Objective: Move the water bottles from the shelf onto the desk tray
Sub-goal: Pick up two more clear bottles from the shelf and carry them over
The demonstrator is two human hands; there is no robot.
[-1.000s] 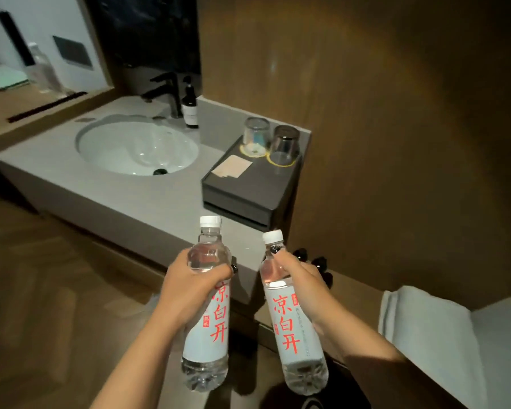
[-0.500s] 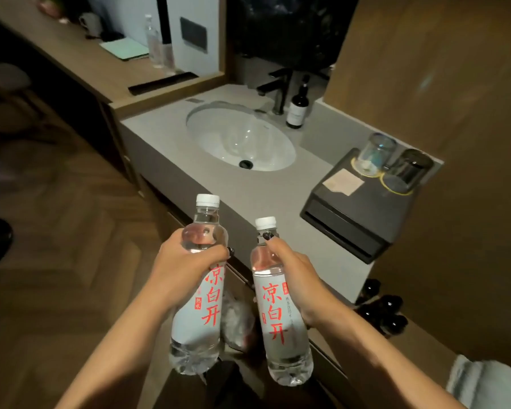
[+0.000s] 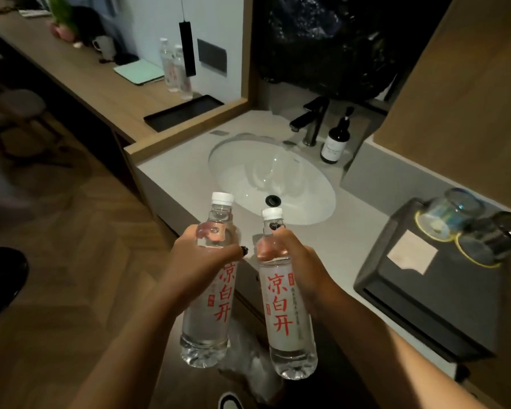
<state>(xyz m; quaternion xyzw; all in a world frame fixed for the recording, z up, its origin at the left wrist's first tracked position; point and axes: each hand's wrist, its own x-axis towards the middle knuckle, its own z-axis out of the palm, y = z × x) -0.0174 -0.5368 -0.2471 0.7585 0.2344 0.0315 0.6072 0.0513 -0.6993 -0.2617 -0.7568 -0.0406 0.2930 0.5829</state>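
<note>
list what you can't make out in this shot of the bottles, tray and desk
Head view only:
- Left bottle label: partly covered by the left hand.
- Two desk bottles: too small to read.
- Black tray: near rim hidden by the wooden divider.
- Two glasses: motion-blurred.

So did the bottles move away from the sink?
Cannot tell: the head camera turned. Both bottles, left and right, sit beside the sink as before, in the hands.

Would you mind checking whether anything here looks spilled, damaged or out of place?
Nothing stands out: both water bottles are capped and upright in the hands, and the tray sits flat on the desk.
</note>
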